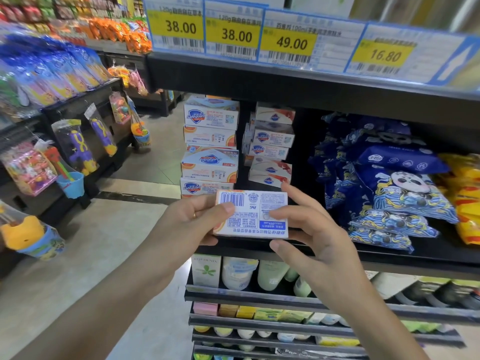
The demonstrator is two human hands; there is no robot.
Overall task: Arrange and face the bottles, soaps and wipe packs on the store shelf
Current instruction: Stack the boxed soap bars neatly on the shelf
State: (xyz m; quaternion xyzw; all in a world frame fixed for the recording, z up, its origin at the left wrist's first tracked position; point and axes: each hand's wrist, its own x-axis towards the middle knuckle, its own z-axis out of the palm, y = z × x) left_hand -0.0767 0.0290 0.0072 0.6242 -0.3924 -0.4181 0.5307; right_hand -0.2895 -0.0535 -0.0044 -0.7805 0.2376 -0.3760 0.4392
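Soap box (251, 213) is held in front of the shelf (389, 258), just off its front edge and toward its left end, below the two stacks of matching soap boxes (210, 149). Its barcode side faces the camera and the print reads upside down.

Left hand (187, 222) grips the box's left end, thumb across the printed face, fingers behind. Right hand (311, 229) pinches the right end, thumb under the lower edge and fingers (283, 213) on the face and top corner.

Judged handling: a small carton over a solid bar, light but dense, stiff, not fragile, though corners may dent. The glossy board could slip, so holding across the short ends suits it. The box likely needs turning to show its front before stacking.

Blue wipe packs (405, 193) lie heaped further right on the shelf; they look soft.
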